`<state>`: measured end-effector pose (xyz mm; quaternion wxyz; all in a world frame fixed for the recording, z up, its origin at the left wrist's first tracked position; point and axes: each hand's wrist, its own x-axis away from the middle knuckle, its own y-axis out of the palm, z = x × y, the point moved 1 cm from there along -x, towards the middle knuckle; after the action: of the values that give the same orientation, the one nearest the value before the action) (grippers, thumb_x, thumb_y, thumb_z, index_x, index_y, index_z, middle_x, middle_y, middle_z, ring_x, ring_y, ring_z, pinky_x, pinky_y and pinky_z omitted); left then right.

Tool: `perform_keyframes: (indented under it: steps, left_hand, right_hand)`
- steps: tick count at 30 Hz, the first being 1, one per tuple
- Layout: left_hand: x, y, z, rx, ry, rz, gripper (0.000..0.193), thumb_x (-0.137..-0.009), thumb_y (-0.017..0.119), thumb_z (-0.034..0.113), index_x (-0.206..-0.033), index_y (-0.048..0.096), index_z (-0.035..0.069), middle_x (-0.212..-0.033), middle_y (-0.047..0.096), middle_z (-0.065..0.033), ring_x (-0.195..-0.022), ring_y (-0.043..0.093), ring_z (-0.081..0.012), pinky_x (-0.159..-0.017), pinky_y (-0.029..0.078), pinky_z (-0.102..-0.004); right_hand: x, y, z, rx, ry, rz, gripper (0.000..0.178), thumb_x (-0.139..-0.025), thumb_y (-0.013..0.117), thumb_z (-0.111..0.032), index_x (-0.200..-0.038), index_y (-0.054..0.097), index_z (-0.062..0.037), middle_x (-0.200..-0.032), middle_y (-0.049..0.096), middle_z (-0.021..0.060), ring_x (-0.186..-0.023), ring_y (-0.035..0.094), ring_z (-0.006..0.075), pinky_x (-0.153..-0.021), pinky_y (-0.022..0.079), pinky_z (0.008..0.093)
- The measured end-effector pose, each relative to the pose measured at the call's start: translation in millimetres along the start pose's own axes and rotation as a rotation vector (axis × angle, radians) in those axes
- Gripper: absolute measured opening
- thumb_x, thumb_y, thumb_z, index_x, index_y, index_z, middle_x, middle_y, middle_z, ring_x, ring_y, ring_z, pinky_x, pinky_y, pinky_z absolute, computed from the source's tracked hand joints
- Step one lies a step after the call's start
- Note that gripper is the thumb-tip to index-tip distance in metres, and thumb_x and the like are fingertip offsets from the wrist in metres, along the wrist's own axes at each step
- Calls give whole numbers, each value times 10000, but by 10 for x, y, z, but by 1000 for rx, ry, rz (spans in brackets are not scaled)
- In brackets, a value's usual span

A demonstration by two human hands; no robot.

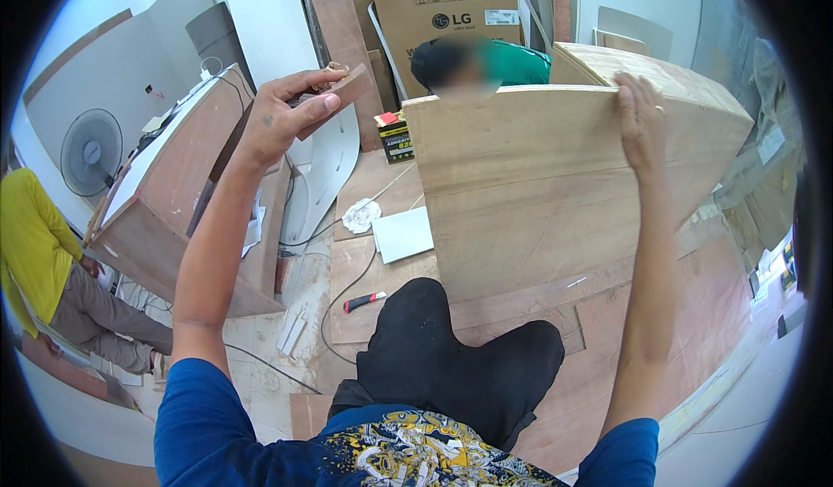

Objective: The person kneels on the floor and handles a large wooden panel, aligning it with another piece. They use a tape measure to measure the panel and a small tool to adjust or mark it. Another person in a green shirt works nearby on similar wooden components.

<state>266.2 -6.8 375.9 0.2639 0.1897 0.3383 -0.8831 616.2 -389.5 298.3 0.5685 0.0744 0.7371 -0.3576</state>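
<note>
Toward upper left, the fingers of the left hand (291,110) clamp a block (353,91) bearing shavings (335,68), suggesting some planing done, while the right hand (641,123), grip too blurred to tell, touches the panel (521,175) right of centre, remaining work unclear.
</note>
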Motion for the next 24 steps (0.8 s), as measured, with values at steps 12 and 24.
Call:
perform_keyframes:
  steps: [12,24]
  left_hand:
    - [35,84,33,-119,128,6,549,-854,826,427,-1219,746,25,-1131,753,-98,-994,688,-171,-894,535,-291]
    - [89,214,268,-269,367,-105,448,-875,812,317,-1203,753,17,-1104,739,-121,-1036,675,-216,-946,514,-343]
  right_hand:
    - [336,91,-2280,-298,-349,18,457,-952,656,-191,-1393,591,-94,-1485,563,100,-1449,460,262,-1253,263,506]
    - [-84,11,-536,-329,227,334,291,-1016,604,-234,-1227,716,-68,-1268,715,125,-1250,640,284,-1085,465,419]
